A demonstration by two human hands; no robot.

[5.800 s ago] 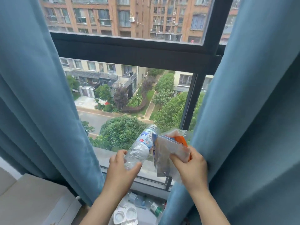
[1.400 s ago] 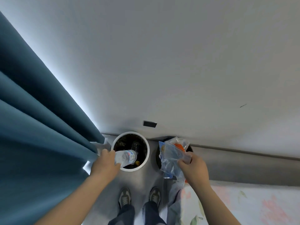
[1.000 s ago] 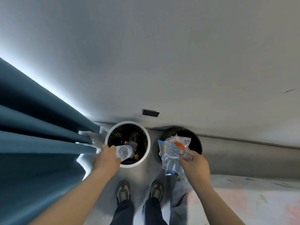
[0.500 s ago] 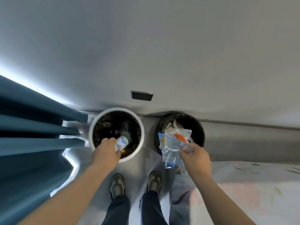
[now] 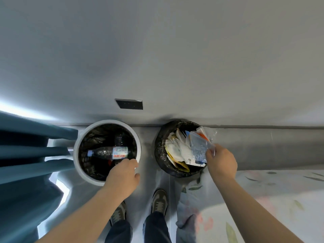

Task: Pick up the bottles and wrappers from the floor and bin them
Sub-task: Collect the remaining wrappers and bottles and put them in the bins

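Binning step in hand: the bottle (image 5: 110,152) lies on its side inside the white bin (image 5: 76,156), just ahead of the left hand (image 5: 122,178), whose grip is loosely open and holds nothing. The right hand (image 5: 221,161) has its grip pinched shut on the clear wrappers (image 5: 199,146), held over the black-lined bin (image 5: 160,156). In my judgement the next move calls for opening that grip so the wrappers drop onto the paper waste below.
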